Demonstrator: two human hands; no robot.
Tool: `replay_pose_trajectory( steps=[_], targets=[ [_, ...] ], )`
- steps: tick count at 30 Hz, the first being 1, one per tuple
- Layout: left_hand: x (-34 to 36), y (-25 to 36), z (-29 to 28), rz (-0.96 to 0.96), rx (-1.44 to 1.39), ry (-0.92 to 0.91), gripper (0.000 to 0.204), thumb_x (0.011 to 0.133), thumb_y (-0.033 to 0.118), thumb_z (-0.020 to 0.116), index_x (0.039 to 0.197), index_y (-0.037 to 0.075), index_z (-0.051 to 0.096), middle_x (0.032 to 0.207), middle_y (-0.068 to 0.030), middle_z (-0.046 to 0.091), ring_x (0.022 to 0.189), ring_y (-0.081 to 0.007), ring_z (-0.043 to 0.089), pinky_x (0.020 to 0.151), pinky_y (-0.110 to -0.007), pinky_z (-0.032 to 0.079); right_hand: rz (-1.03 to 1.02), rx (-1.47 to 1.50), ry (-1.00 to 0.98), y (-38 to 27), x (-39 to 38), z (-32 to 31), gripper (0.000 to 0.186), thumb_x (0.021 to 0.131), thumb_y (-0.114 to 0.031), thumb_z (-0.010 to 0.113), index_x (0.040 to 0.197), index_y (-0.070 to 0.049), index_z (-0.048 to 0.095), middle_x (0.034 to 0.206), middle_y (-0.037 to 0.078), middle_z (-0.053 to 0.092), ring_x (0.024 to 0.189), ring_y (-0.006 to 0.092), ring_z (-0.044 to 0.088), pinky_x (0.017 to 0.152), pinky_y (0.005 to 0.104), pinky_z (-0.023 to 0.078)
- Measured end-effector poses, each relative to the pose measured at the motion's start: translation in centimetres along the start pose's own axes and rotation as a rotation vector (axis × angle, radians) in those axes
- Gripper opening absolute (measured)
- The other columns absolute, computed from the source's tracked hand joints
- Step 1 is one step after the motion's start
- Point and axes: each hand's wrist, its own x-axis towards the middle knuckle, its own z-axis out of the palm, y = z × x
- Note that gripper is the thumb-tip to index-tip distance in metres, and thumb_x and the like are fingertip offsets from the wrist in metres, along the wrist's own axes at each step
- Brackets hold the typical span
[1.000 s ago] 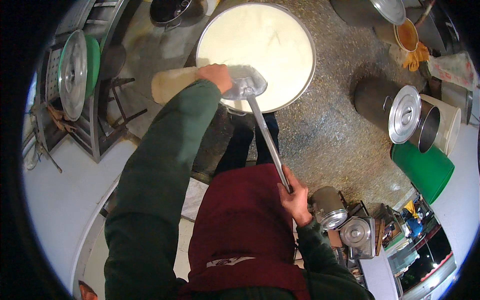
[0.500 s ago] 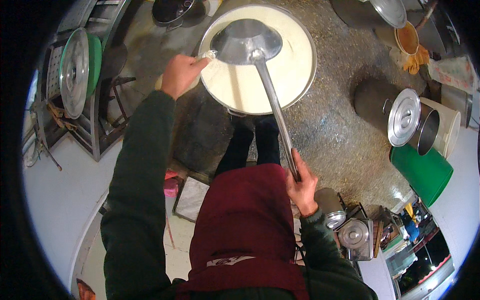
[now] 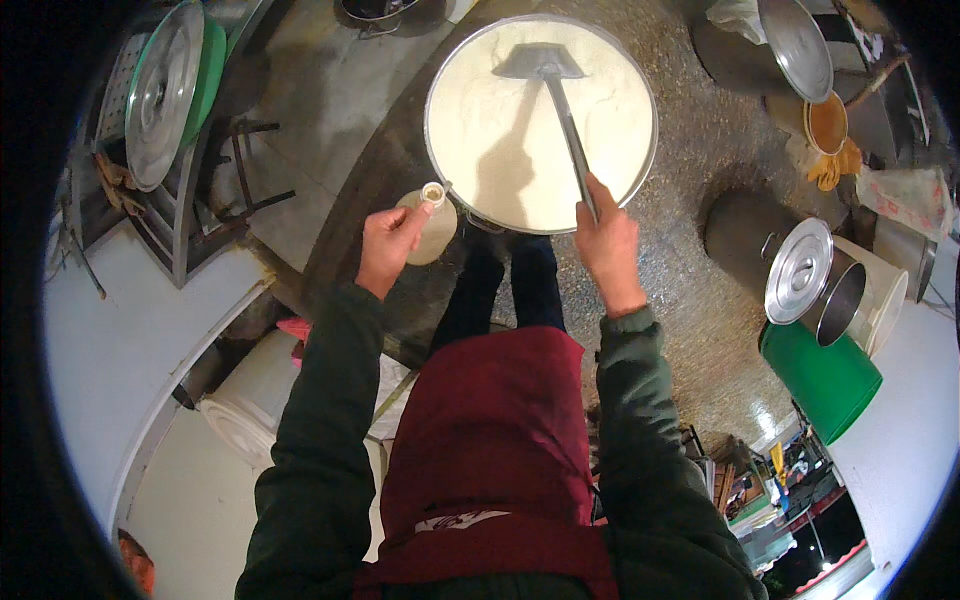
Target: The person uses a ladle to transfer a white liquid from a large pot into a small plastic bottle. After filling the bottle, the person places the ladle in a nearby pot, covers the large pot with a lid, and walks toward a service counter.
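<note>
A wide round metal pot [image 3: 431, 150] stands in front of me, filled with pale cream-coloured, fine-bubbled liquid [image 3: 610, 130]. My right hand [image 3: 607, 240] grips the handle of a long shovel-shaped metal spatula [image 3: 565, 115]. Its broad blade rests in the far part of the liquid, partly sunk. Left of the pot's near rim, my left hand [image 3: 392, 240] pinches the neck of a translucent plastic bottle [image 3: 433, 235]. The bottle's round mouth is uncapped and faces up, and its body hangs below the hand. A shadow of the hand and bottle falls across the liquid.
At the right stand a dark pot with a metal lid [image 3: 800, 268] and a green bin [image 3: 822, 380]. A lidded green tub [image 3: 165, 100] is on a metal rack at far left. Another dark pot [image 3: 380, 12] sits beyond. The floor [image 3: 680, 330] looks wet.
The spatula blade has gone from above the pot down into the liquid. My right hand has moved forward. My left hand has drawn back from the rim, with the bottle now upright.
</note>
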Motion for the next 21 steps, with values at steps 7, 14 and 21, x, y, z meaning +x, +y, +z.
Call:
replay_pose_trajectory(
  steps=[7, 14, 21],
  targets=[
    [-3.3, -2.2, -0.4, -0.055, 0.059, 0.076, 0.057, 0.104, 0.035, 0.079, 0.066, 0.0, 0.058, 0.06, 0.0028, 0.048, 0.06, -0.0055, 0.045, 0.055, -0.031, 0.036, 0.11, -0.047, -0.15, -1.4, 7.3, -0.5, 0.044, 0.096, -0.014, 0.073, 0.139, -0.005, 0.073, 0.117, 0.028, 0.079, 0.109, 0.0471, 0.077, 0.095, 0.0492, 0.063],
    [-4.0, -2.7, -2.6, -0.107, 0.077, 0.145, 0.061, 0.103, 0.041, 0.079, 0.065, 0.0, 0.057, 0.06, 0.0024, 0.048, 0.06, -0.0052, 0.045, 0.054, -0.032, 0.036, 0.234, -0.075, -0.284, -0.7, 10.7, 2.1, 0.046, 0.097, -0.016, 0.067, 0.141, -0.008, 0.074, 0.094, 0.024, 0.081, 0.07, 0.0298, 0.079, 0.069, 0.043, 0.065],
    [-2.8, -1.7, -4.2, -0.067, 0.164, 0.154, 0.057, 0.102, 0.04, 0.08, 0.073, -0.006, 0.063, 0.06, -0.0036, 0.05, 0.061, -0.0063, 0.047, 0.055, -0.035, 0.038, 0.21, -0.084, -0.334, 2.0, 10.9, 5.7, 0.047, 0.095, -0.013, 0.065, 0.14, -0.006, 0.074, 0.093, 0.027, 0.08, 0.068, 0.0331, 0.079, 0.067, 0.0448, 0.065]
  ],
)
